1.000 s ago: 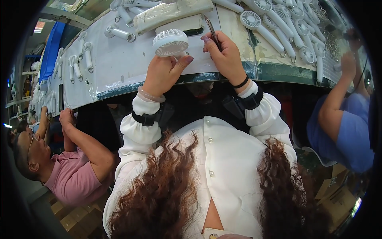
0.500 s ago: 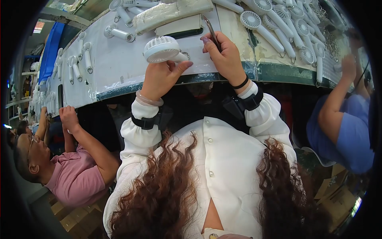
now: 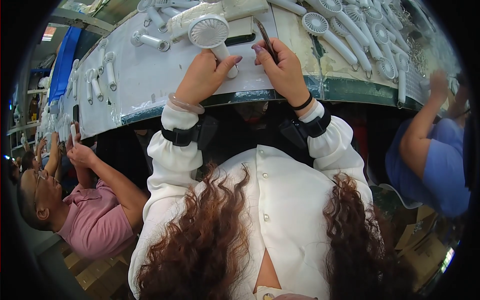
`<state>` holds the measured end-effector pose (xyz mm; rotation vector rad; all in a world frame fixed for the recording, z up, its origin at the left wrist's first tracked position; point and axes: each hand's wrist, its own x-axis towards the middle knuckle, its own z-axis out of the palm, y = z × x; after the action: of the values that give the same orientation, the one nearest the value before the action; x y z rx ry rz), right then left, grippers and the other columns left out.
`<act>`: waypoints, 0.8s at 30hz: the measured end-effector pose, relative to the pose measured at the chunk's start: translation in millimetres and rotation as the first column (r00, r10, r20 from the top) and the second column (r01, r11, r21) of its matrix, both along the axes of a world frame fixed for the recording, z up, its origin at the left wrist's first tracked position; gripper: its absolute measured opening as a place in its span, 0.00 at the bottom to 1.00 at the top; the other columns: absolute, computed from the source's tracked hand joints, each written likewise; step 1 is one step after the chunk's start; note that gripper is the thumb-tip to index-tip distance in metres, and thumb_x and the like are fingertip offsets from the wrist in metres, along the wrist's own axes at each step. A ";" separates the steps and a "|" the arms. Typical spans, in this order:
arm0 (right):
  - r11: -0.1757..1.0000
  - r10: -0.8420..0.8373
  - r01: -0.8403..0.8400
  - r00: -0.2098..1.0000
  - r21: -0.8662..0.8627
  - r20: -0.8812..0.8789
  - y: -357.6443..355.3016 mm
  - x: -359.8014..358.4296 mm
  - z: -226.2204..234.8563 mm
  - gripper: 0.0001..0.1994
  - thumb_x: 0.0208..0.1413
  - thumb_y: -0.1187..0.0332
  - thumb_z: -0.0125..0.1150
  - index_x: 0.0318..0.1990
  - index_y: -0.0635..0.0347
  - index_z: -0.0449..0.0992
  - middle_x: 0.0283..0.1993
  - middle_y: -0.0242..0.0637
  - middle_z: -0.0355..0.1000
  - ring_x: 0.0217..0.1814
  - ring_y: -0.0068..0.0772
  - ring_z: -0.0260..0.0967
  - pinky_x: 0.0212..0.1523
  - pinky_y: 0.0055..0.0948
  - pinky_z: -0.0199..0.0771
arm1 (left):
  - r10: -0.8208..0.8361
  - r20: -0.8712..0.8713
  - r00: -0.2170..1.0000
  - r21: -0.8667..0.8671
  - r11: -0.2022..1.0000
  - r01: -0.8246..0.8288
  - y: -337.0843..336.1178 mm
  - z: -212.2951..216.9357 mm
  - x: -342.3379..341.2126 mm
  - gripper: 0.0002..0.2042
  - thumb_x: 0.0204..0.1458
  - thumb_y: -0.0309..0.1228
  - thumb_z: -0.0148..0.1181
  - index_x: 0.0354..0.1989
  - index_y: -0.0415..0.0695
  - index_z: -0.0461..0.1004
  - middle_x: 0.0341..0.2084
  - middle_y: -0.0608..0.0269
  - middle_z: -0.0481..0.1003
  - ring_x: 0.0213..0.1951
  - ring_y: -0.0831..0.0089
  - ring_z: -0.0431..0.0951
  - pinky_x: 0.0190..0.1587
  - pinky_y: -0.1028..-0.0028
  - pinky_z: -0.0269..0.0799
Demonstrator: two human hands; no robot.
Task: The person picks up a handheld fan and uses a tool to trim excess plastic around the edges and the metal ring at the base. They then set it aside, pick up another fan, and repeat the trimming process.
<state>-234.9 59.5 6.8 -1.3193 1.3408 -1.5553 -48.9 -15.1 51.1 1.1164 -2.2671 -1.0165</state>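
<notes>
My left hand (image 3: 204, 75) is closed round the handle of a white handheld fan (image 3: 209, 31). The round grille faces up toward me, and the handle slants down to the right past my thumb. To its right, my right hand (image 3: 282, 70) grips slim dark tweezers (image 3: 266, 40), their points directed away from me; the part inside my fingers is hidden. A small gap separates the tool from the fan. Beyond both hands lie a black phone-like slab (image 3: 241, 39) and a long off-white foam block (image 3: 245, 7), partly covered by the fan head.
Many white handheld fans (image 3: 345, 42) with metal rings are heaped at the right; more lie at the far left (image 3: 150, 40). The worktable (image 3: 150, 90) has a dark green front edge. A person in pink (image 3: 100, 215) sits left, another in blue (image 3: 430, 155) right.
My left hand has turned the fan: its head rose and its grille now faces me, with the handle swung downward. My right hand has hardly moved. The person in pink has raised a white object.
</notes>
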 end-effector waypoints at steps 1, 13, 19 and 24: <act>1.000 0.000 0.000 1.000 -0.006 0.010 -0.6 0.5 -0.8 0.09 0.67 0.67 0.56 0.46 0.64 0.75 0.31 0.26 0.73 0.33 0.13 0.65 0.36 0.17 0.66 | 0.007 0.001 1.000 -0.034 0.999 -0.007 -1.3 -1.1 -0.8 0.22 0.59 0.46 0.64 0.33 0.32 0.77 0.23 0.50 0.79 0.26 0.59 0.79 0.33 0.65 0.74; 1.000 -0.004 0.004 1.000 -0.015 0.028 -3.4 0.4 -1.3 0.09 0.67 0.67 0.56 0.46 0.63 0.75 0.31 0.26 0.73 0.32 0.13 0.66 0.36 0.17 0.66 | -0.031 -0.124 0.992 -0.070 0.997 0.022 8.0 -10.5 3.4 0.21 0.60 0.45 0.62 0.33 0.32 0.75 0.23 0.47 0.77 0.26 0.51 0.76 0.32 0.61 0.71; 1.000 -0.005 0.005 1.000 -0.023 0.018 -0.2 -1.3 -3.7 0.09 0.67 0.67 0.56 0.46 0.63 0.76 0.30 0.26 0.73 0.32 0.13 0.66 0.36 0.16 0.66 | -0.091 0.033 0.995 -0.054 0.994 0.093 10.7 -3.0 5.9 0.18 0.65 0.43 0.57 0.43 0.35 0.74 0.26 0.57 0.77 0.30 0.70 0.76 0.37 0.70 0.71; 1.000 0.000 0.000 1.000 0.016 0.004 0.4 -0.8 0.9 0.09 0.67 0.67 0.56 0.46 0.63 0.76 0.30 0.26 0.73 0.32 0.13 0.65 0.36 0.17 0.66 | -0.072 0.016 0.997 -0.035 0.997 0.073 15.3 -5.2 8.4 0.20 0.66 0.44 0.56 0.52 0.36 0.71 0.33 0.58 0.76 0.35 0.70 0.76 0.41 0.71 0.72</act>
<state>-235.7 59.9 7.7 -1.3061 1.3481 -1.5431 -40.5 0.2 45.9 1.0376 -2.3431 -0.9951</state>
